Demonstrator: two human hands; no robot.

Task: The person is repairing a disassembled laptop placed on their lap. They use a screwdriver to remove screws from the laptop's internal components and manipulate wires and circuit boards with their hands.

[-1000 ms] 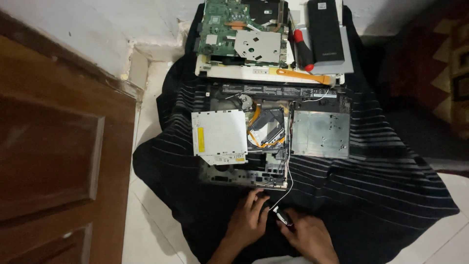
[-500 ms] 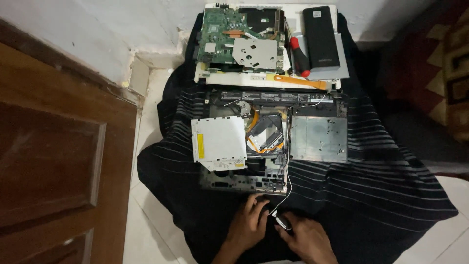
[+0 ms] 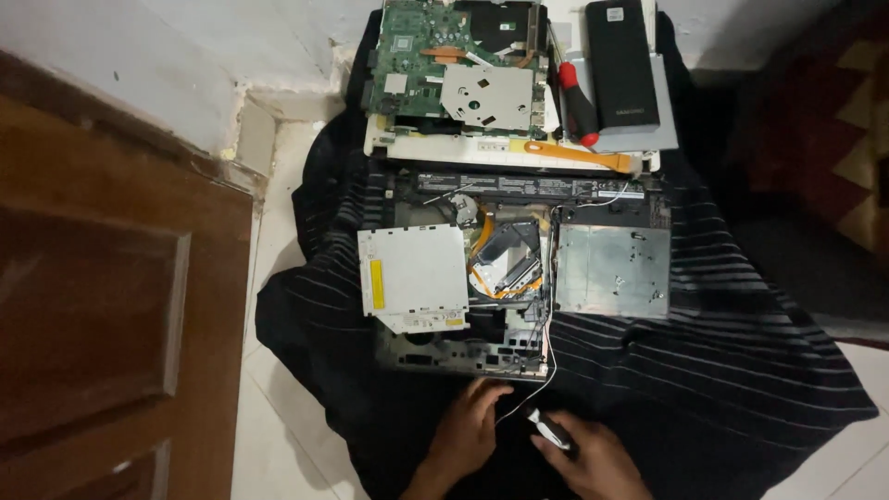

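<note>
Evidently, the right hand (image 3: 593,456) is pinching a small, light silver part (image 3: 553,430) on a thin, fragile white wire (image 3: 546,356) near the chassis (image 3: 463,352), best gripped by its body, while the left hand (image 3: 470,421) is resting fingers spread alongside.

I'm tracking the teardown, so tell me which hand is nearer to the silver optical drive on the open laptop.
Left. The left hand rests at the laptop base's near edge, just below the silver optical drive. The right hand is further right and nearer the camera, holding a small silver part.
</note>
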